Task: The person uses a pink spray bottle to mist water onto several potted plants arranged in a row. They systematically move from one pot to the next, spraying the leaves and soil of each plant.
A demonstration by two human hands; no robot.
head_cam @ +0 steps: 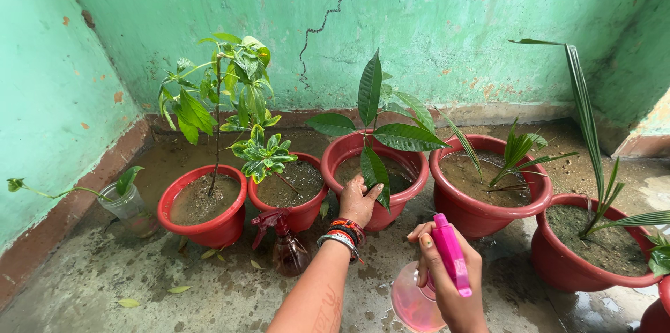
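Along the foot of the green wall (433,12), 5 red pots stand in a row on the wet concrete floor (105,277). The left hand (358,200) reaches forward to the middle pot (380,214), its fingers lying over the near rim and its fingertips (375,193) touching the lowest drooping leaf (375,169) of the broad-leaved plant there; the hand is loosely curled, more resting than clamping. Bangles (343,233) in red, black and silver ring the wrist. The right hand (447,280) sits nearer the camera, at the bottom edge of the view, wrapped snugly around a spray bottle (426,291) with a bright pink trigger head and a pale pink body, the nozzle tilted up toward the pots. The bottle lies below and to the right of the left hand, well short of the leaf. A 2nd, brownish spray bottle (286,246) with a red head stands on the floor just left of the left forearm, in front of the 2nd pot (296,211). A clear jar (129,207) with a cutting stands at the far left.
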